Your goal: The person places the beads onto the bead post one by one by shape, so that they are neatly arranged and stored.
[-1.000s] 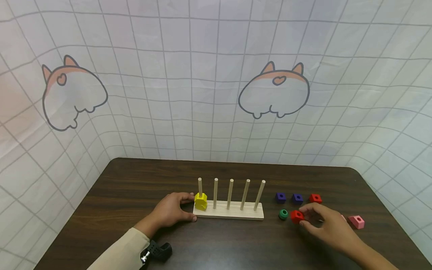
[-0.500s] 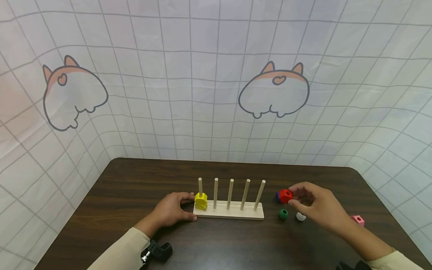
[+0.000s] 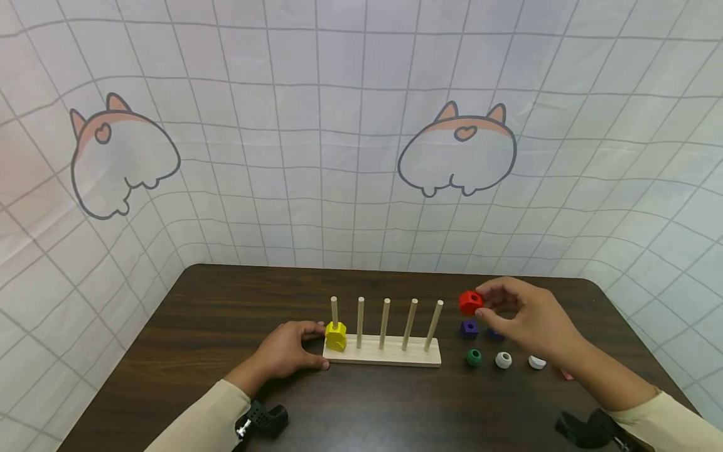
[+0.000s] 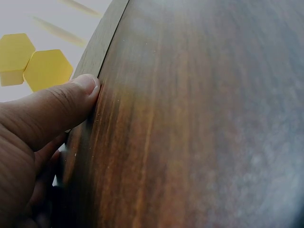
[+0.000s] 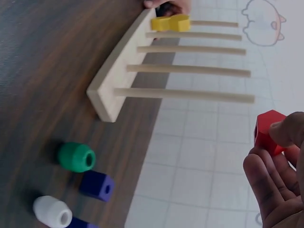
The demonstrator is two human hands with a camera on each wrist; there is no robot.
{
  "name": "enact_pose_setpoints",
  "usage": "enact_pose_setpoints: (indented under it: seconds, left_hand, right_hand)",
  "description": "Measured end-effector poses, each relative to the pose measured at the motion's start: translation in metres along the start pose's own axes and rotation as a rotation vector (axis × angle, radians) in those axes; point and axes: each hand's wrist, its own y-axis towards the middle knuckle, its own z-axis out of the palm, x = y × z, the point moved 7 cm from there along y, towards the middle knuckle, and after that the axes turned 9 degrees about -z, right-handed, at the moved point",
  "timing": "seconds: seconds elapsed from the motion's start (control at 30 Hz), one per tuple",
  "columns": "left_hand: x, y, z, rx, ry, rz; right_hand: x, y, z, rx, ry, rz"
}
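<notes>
A wooden peg board (image 3: 390,351) with several upright pegs stands on the table. On its leftmost peg sit two stacked yellow hexagonal beads (image 3: 336,337). My left hand (image 3: 290,349) holds the board's left end, thumb at the front edge and fingers at the back. To the right of the board, my right hand (image 3: 533,317) pinches a red bead (image 3: 470,302) between thumb and fingers, raised above the table. In the right wrist view, that red bead (image 5: 267,130) is faceted, with a hole in it, and is level with the peg tops.
Below my right hand lie a dark blue cube bead (image 3: 469,329), another blue one partly hidden, a green bead (image 3: 474,358), a white bead (image 3: 503,360) and another white piece (image 3: 537,363). A pink piece (image 3: 567,375) peeks from under the forearm. A curtain (image 3: 361,157) hangs behind the table.
My right hand has lifted the red bead up and to the left, from beside the green bead to above the blue ones. My left hand stays at the board's end.
</notes>
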Motion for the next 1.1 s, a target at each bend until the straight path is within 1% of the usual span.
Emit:
enact_pose_setpoints:
  seconds: [0.17, 0.37, 0.67, 0.8, 0.97, 1.1]
  left_hand:
    - [-0.001, 0.0, -0.001, 0.001, 0.0, -0.001]
    - [-0.001, 0.0, -0.001, -0.005, 0.008, 0.007]
    - [0.0, 0.0, -0.001, -0.009, 0.016, 0.004]
    - [-0.001, 0.0, -0.001, -0.002, 0.008, -0.001]
    - [-0.001, -0.001, -0.001, 0.001, 0.0, -0.003]
    - [0.0, -0.002, -0.001, -0.002, -0.006, -0.004]
  right_hand:
    - [0.008, 0.012, -0.001, 0.008, 0.001, 0.021]
    - [0.019, 0.023, 0.005, 0.025, 0.052, 0.016]
    - [0.03, 0.039, 0.021, 0.054, 0.125, 0.006]
    - [0.035, 0.045, 0.029, 0.062, 0.14, -0.002]
    - [0.043, 0.055, 0.039, 0.074, 0.148, -0.033]
    - [0.051, 0.061, 0.047, 0.071, 0.151, -0.046]
